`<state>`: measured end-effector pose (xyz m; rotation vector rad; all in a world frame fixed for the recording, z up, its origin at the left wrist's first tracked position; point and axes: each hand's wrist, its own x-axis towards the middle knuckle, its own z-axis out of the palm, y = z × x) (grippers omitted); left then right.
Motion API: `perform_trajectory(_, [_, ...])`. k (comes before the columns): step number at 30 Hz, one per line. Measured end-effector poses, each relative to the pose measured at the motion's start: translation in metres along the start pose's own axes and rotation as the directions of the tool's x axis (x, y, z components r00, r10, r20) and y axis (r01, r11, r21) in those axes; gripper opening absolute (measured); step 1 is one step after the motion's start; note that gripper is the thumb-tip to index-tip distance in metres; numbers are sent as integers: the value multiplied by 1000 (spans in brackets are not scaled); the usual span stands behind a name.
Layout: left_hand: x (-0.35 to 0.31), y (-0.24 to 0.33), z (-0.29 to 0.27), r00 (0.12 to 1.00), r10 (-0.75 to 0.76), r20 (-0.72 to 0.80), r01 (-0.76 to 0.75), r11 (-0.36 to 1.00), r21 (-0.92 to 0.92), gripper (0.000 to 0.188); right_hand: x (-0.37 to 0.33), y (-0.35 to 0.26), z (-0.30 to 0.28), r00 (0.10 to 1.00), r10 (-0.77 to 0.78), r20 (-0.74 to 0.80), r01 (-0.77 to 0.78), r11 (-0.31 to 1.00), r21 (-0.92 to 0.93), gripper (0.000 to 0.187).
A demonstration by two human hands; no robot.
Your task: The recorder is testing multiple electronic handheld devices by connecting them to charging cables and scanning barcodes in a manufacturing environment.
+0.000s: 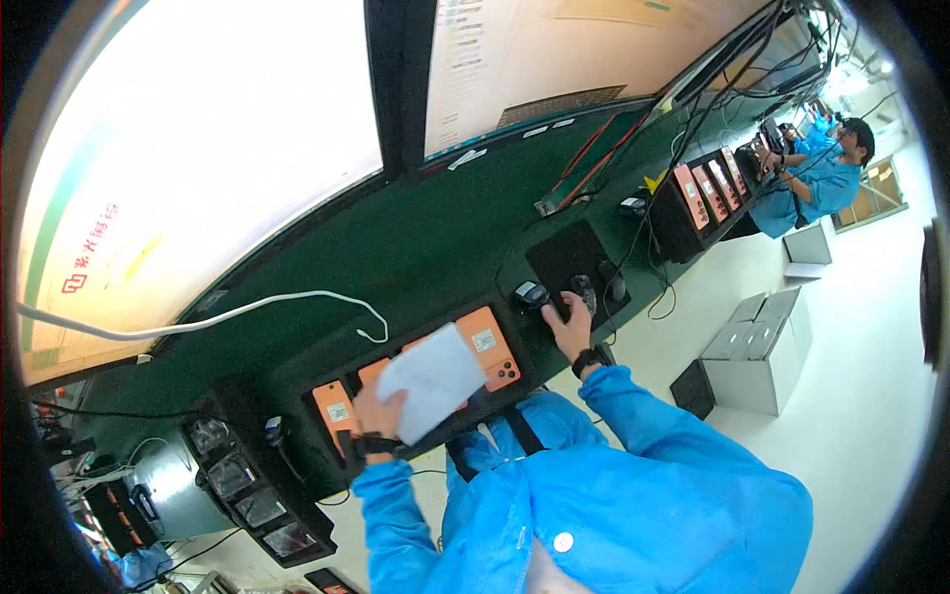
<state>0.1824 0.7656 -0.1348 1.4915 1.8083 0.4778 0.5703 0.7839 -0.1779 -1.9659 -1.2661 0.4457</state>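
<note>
My left hand (371, 408) is closed on the near left corner of a white cloth or sheet (432, 376); I cannot tell which. It hangs over a black tray (522, 368) of orange phones. One phone (492, 346) shows its back and camera lenses at the tray's right end, while another phone (334, 408) lies beside my left hand. The sheet hides the middle ones. My right hand (571, 329), fingers apart, reaches to a dark rounded device (584, 293) on a black mouse pad (566, 259). Beside its thumb is a black device with a glossy window (531, 294).
Two large monitors (237, 129) line the back of the green bench (435, 252). A white cable (247, 309) curls across it. Black racks hold pouches (259, 505) at left and pink phones (705, 193) at right. A co-worker (821, 183) stands far right, beyond white boxes (757, 346).
</note>
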Motion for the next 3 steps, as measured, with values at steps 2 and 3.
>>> perform_trajectory(2, [9, 0, -23, 987, 72, -143, -73, 997, 2, 66, 3, 26, 9, 948, 117, 294, -74, 985, -156, 60])
perform_trajectory(3, [8, 25, -42, 986, 33, -163, -7, 988, 154, 69, 13, 23, 7, 821, 276, 500, -163, 953, -257, 74])
